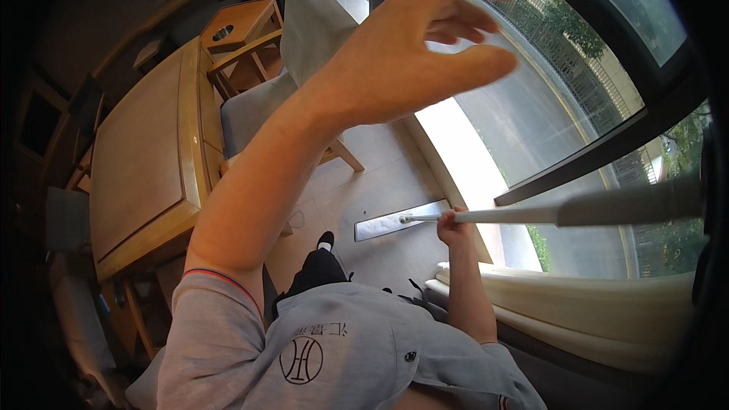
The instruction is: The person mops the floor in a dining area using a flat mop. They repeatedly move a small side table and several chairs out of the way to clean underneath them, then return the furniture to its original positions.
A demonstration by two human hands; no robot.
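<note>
My left hand (398,62) is raised high before the window, close to the camera. Its fingers are curved and apart, with nothing in them. Lower down on the right, my right hand (454,228) grips the pole (507,216) of a flat mop. The pole runs from the mop head toward the right edge of the view, where its thicker grey part is blurred. On the tiled floor lies the long, narrow mop head (379,226), its far end by the base of the window sill.
A wooden table (142,148) with a grey chair (319,28) stands on the left. The pale window sill (458,148) runs along the right, below large panes in dark frames (575,148). A cream curtain (569,296) hangs at lower right. My shoe (325,238) is on the floor (319,210).
</note>
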